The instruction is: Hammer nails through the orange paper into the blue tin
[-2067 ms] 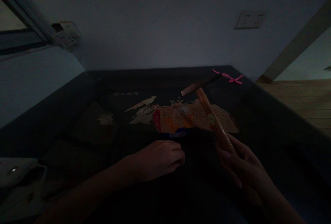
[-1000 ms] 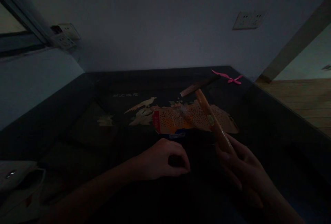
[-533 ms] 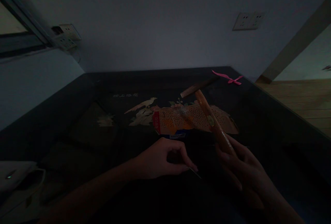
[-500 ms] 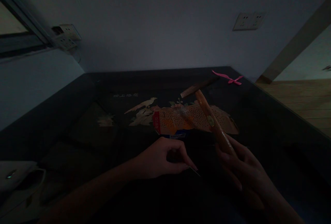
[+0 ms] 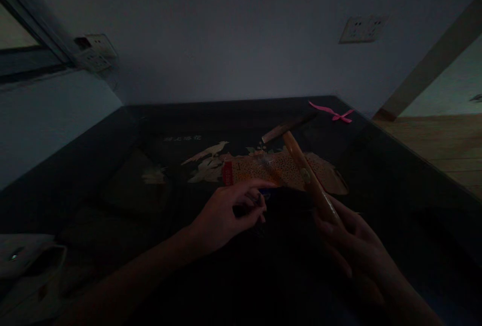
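Note:
My right hand (image 5: 357, 240) is wrapped round the wooden handle of a hammer (image 5: 309, 180), whose dark metal head points up and away over the table. Left of it, my left hand (image 5: 237, 213) hovers with thumb and curled fingers together and the index finger reaching out to the right. Whatever lies between those fingertips is too dark to make out. Just beyond the hands, a piece of printed cardboard (image 5: 256, 170), tan and orange with a red end, lies on the dark table; my left hand hides part of its near edge.
The dark tabletop (image 5: 150, 120) bears a bird-and-flower picture (image 5: 207, 152). At its far right corner lies a pink ribbon (image 5: 337, 115). A white object (image 5: 26, 255) stands at the near left. A pale wall (image 5: 226, 39) with sockets (image 5: 361, 29) rises behind; the room is dim.
My left hand has moved up and left, and its index finger has stretched out. The thin nail-like piece seen in its fingertips no longer shows. My right hand and the hammer have barely moved.

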Tool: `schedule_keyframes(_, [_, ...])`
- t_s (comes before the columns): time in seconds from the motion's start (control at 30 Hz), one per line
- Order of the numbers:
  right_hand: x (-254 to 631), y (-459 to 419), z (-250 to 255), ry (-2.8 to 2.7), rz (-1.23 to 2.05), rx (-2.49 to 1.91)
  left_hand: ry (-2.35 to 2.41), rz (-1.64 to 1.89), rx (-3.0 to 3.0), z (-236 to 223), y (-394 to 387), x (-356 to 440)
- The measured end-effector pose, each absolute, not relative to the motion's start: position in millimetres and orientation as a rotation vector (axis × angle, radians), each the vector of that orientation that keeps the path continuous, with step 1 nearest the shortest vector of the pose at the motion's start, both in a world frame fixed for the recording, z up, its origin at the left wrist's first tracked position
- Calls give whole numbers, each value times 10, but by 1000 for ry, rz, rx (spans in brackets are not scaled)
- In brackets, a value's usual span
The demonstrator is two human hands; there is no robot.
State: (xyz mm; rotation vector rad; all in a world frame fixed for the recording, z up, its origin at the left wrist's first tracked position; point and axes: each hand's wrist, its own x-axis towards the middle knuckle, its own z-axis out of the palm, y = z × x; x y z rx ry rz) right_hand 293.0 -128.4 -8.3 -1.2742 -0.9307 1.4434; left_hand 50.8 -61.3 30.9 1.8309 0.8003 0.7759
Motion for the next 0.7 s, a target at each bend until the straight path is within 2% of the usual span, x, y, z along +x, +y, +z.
schedule_keyframes(0.27, [2923,-1283,-54,-958,1449,-1230,933,877,1777,350,-584,489])
schedule_keyframes(0.47, [2937,-1276,-70,-941,1460,-1257,1005,1102,1915,415,-448,451])
schedule_keyframes(0.57, [2908,-1294,-26,-901,1424,-1316,1000,1278,1914,340,-202,444])
schedule_keyframes(0.7, [2872,-1301,3,-903,1404,-1308,1145,1317,1865,129,124,444])
